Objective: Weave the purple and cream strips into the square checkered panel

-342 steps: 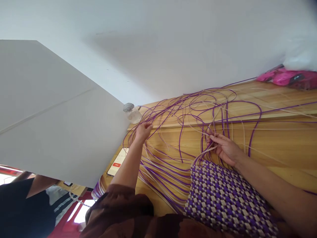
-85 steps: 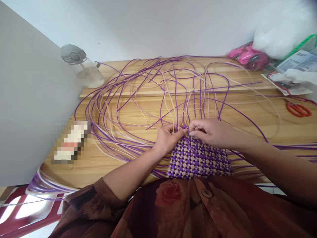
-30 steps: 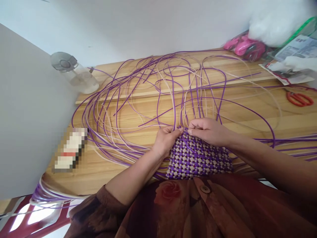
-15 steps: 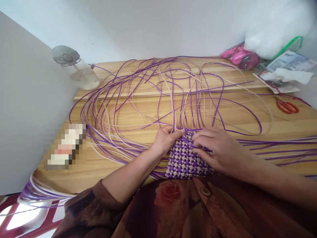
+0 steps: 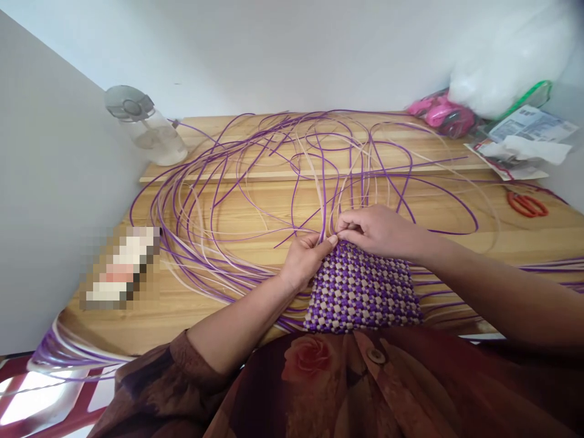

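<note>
A purple and beige woven panel (image 5: pixel 360 292) lies on the table against my front, its checkered pattern tight and even. Long purple and beige strands (image 5: pixel 323 182) run out from its far edge and sides. My left hand (image 5: pixel 305 258) pinches the panel's far left corner, thumb on top, with strands rising past its fingers. Close beside it, my right hand (image 5: pixel 376 231) is closed at the far edge, thumb and index finger pinched on a thin strand at the base. The fingertips of both hands nearly meet, and the exact strand is partly hidden.
Loose strands loop across the wooden table (image 5: pixel 255 207). A clear bottle (image 5: pixel 157 137) stands at the back left, above a blurred-out object (image 5: pixel 122 267). Red-handled scissors (image 5: pixel 527 204) lie at the right, near papers (image 5: pixel 531 128) and a pink item in plastic (image 5: pixel 442 112).
My right hand has moved left and away from me, off the panel's surface to its far edge beside my left hand. More of the panel shows. My left hand stays at the corner.
</note>
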`<control>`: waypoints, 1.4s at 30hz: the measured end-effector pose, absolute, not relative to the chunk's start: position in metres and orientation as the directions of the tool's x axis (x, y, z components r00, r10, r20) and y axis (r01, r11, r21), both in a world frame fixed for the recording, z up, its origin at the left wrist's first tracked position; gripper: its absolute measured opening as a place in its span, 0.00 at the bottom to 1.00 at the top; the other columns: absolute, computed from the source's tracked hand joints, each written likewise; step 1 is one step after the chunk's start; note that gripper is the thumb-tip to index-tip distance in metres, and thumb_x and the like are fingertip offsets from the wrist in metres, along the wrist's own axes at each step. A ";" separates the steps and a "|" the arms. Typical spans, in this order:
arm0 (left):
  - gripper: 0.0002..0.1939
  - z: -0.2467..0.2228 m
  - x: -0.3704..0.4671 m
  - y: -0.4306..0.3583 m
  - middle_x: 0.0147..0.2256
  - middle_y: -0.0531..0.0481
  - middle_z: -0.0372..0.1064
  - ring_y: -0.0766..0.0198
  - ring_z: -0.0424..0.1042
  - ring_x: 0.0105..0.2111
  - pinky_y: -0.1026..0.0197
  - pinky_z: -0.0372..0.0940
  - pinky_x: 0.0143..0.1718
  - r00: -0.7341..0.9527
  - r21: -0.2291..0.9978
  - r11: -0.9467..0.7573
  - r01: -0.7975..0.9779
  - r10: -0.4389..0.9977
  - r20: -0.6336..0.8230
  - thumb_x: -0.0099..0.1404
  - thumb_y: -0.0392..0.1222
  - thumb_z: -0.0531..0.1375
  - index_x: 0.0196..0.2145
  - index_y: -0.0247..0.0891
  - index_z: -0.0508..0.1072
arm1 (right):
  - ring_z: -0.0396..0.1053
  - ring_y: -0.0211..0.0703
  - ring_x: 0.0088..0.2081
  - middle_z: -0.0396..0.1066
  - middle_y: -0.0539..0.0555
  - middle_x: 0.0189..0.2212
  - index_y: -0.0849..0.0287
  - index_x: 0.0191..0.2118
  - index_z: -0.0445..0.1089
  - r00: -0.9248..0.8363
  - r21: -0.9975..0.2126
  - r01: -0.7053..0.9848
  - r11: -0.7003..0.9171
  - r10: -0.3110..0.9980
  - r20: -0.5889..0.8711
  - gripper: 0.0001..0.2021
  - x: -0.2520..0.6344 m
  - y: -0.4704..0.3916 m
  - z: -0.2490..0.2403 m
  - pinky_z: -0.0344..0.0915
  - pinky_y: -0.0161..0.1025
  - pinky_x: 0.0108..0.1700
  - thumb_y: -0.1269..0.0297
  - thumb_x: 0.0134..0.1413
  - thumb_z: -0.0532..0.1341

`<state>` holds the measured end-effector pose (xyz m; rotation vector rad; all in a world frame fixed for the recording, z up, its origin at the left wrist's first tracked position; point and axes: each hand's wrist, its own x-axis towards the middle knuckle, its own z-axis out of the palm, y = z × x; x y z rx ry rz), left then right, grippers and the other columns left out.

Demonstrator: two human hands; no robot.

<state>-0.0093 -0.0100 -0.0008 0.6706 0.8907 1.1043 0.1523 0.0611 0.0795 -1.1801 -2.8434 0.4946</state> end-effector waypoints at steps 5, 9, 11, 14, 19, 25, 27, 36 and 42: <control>0.19 0.002 -0.010 -0.010 0.24 0.53 0.70 0.70 0.63 0.23 0.65 0.56 0.27 0.188 0.822 0.361 -0.440 0.932 -0.309 0.46 0.52 0.73 0.27 0.34 0.76 | 0.69 0.40 0.32 0.75 0.51 0.29 0.57 0.33 0.75 -0.750 -0.337 0.647 0.684 0.652 -0.115 0.10 0.150 0.066 0.079 0.55 0.38 0.36 0.61 0.60 0.57; 0.16 0.006 -0.012 -0.009 0.21 0.53 0.68 0.71 0.62 0.20 0.65 0.54 0.25 0.180 0.823 0.389 -0.413 0.921 -0.345 0.45 0.47 0.73 0.23 0.34 0.75 | 0.69 0.50 0.47 0.76 0.58 0.42 0.58 0.37 0.77 -0.700 -0.231 0.612 0.756 0.654 0.286 0.11 0.156 0.060 0.083 0.58 0.46 0.52 0.63 0.62 0.56; 0.15 0.006 -0.013 -0.008 0.21 0.53 0.69 0.71 0.63 0.20 0.65 0.56 0.26 0.186 0.811 0.407 -0.419 0.913 -0.363 0.44 0.47 0.73 0.22 0.34 0.75 | 0.69 0.50 0.46 0.76 0.58 0.42 0.57 0.38 0.77 -0.712 -0.206 0.597 0.775 0.631 0.309 0.12 0.163 0.055 0.084 0.58 0.47 0.52 0.61 0.63 0.56; 0.16 0.006 -0.013 -0.007 0.23 0.51 0.72 0.69 0.66 0.21 0.64 0.59 0.27 0.190 0.790 0.434 -0.433 0.901 -0.391 0.42 0.46 0.74 0.24 0.34 0.76 | 0.69 0.48 0.38 0.75 0.57 0.33 0.58 0.34 0.76 -0.778 -0.213 0.598 0.773 0.623 0.078 0.14 0.179 0.045 0.083 0.60 0.45 0.45 0.59 0.63 0.55; 0.17 0.005 -0.014 -0.007 0.22 0.50 0.71 0.69 0.65 0.20 0.64 0.57 0.25 0.180 0.806 0.439 -0.398 0.898 -0.400 0.41 0.47 0.74 0.23 0.33 0.76 | 0.69 0.42 0.31 0.74 0.52 0.29 0.55 0.35 0.74 -0.701 -0.385 0.691 0.612 0.698 -0.147 0.11 0.194 0.024 0.098 0.57 0.38 0.34 0.58 0.62 0.57; 0.17 0.001 -0.017 -0.005 0.19 0.53 0.69 0.71 0.61 0.18 0.65 0.53 0.23 0.204 0.812 0.416 -0.409 0.909 -0.363 0.40 0.47 0.74 0.23 0.34 0.75 | 0.71 0.46 0.48 0.75 0.55 0.46 0.58 0.34 0.72 -0.784 -0.816 0.440 0.375 0.604 -0.146 0.09 0.167 0.025 0.104 0.65 0.41 0.49 0.58 0.59 0.60; 0.18 -0.001 -0.018 -0.004 0.20 0.53 0.69 0.71 0.61 0.18 0.65 0.54 0.23 0.207 0.822 0.406 -0.401 0.914 -0.350 0.39 0.47 0.75 0.23 0.34 0.76 | 0.73 0.43 0.43 0.76 0.55 0.41 0.59 0.35 0.71 -0.761 -0.858 0.430 0.281 0.624 -0.178 0.10 0.159 0.034 0.094 0.66 0.40 0.45 0.57 0.58 0.61; 0.17 0.003 -0.018 -0.004 0.22 0.53 0.70 0.71 0.62 0.21 0.64 0.53 0.26 0.206 0.838 0.382 -0.390 0.923 -0.325 0.43 0.47 0.74 0.24 0.33 0.76 | 0.67 0.36 0.26 0.73 0.51 0.25 0.61 0.35 0.72 -0.577 -0.771 0.601 0.212 0.782 -0.235 0.09 0.158 0.055 0.073 0.59 0.33 0.28 0.62 0.50 0.64; 0.16 -0.001 -0.019 -0.003 0.21 0.53 0.68 0.71 0.61 0.21 0.64 0.53 0.27 0.212 0.871 0.344 -0.352 0.935 -0.284 0.45 0.47 0.74 0.25 0.33 0.76 | 0.69 0.37 0.27 0.76 0.50 0.27 0.59 0.41 0.76 -0.585 -0.650 0.695 0.307 0.767 -0.263 0.12 0.148 0.058 0.083 0.59 0.33 0.29 0.66 0.50 0.62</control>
